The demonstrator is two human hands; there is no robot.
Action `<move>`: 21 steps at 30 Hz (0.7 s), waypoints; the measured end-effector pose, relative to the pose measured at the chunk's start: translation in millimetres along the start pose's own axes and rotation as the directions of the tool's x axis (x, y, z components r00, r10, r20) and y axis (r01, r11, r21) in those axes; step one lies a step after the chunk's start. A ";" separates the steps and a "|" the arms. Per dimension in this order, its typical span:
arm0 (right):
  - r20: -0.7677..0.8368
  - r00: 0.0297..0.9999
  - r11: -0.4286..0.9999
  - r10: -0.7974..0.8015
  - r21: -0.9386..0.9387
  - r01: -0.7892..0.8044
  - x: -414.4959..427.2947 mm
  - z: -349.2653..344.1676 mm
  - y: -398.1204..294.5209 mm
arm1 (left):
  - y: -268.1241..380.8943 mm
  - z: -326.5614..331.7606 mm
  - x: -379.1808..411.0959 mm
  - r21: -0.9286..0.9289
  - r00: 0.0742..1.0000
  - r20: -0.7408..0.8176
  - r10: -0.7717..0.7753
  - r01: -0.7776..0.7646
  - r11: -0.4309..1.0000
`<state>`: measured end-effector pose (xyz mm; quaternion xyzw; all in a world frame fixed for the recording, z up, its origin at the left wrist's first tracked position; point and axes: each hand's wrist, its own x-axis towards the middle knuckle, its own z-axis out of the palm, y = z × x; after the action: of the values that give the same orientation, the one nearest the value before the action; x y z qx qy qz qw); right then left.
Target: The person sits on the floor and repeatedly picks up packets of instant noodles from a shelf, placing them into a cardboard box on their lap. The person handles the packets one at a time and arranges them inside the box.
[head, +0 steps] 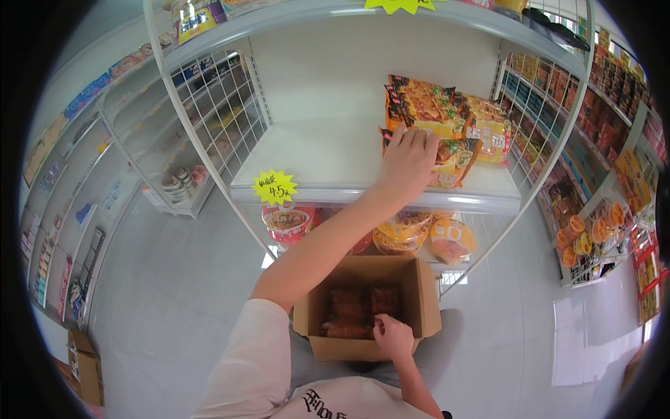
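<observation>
My left hand (411,157) reaches up to a white metal shelf (319,152) and grips the top of an orange and yellow food packet (454,160) near the shelf's front edge. Right behind it lie several like packets (432,107), with more packets (487,125) to their right. Down in front of me, my right hand (391,335) is at the near right side of an open cardboard box (361,350), its fingers curled; whether they hold anything cannot be told. Inside the box are several dim reddish-orange packets (345,309).
Instant noodle bowls (400,233) stand on the shelf below. A yellow star-shaped price tag (275,187) hangs at the shelf's front left. Wire grid panels (225,110) close the rack's sides. Stocked shelving lines both sides, and another cardboard box (86,366) sits at the lower left.
</observation>
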<state>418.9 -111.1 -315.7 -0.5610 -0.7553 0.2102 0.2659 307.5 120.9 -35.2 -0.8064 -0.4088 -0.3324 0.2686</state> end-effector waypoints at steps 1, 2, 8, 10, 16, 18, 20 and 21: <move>-0.002 1.000 1.000 0.003 0.015 -0.003 0.7 -1.2 0.0 | 0.5 -4.6 -0.9 -0.009 1.000 0.004 0.010 -0.010 1.000; -0.002 1.000 0.999 0.010 0.031 -0.010 0.9 -0.8 0.3 | 1.5 -8.8 -2.2 -0.021 1.000 0.013 0.020 -0.019 1.000; -0.049 0.999 1.000 -0.016 0.017 0.017 6.3 9.2 10.8 | 13.2 -58.4 -48.3 -0.143 0.949 -0.315 -0.029 -0.018 0.990; -0.078 0.996 0.999 -0.037 0.032 0.040 4.3 9.2 8.3 | 13.9 -87.1 -81.3 -0.154 0.989 -0.128 -0.071 0.051 0.987; 0.009 0.999 0.998 0.042 0.051 -0.042 2.4 3.9 -5.4 | 22.9 -73.8 -191.6 -0.194 0.963 0.194 -0.188 0.226 0.955; 0.015 0.999 0.998 0.052 0.032 -0.052 4.4 3.4 -4.1 | 25.6 -51.7 -230.4 -0.189 0.911 0.321 -0.258 0.329 0.925; 0.000 0.999 0.999 0.036 -0.006 -0.036 4.6 1.2 -2.9 | 27.8 -36.3 -258.2 -0.202 0.884 0.395 -0.249 0.348 0.916; 0.014 1.000 1.000 0.020 -0.022 -0.020 3.6 2.3 -2.1 | 30.2 -31.1 -273.4 -0.169 0.870 0.418 -0.261 0.357 0.919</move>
<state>415.0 -108.3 -315.6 -0.5697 -0.7537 0.2086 0.2526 201.4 -48.3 -226.9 -0.8060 -0.5349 -0.2522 0.0257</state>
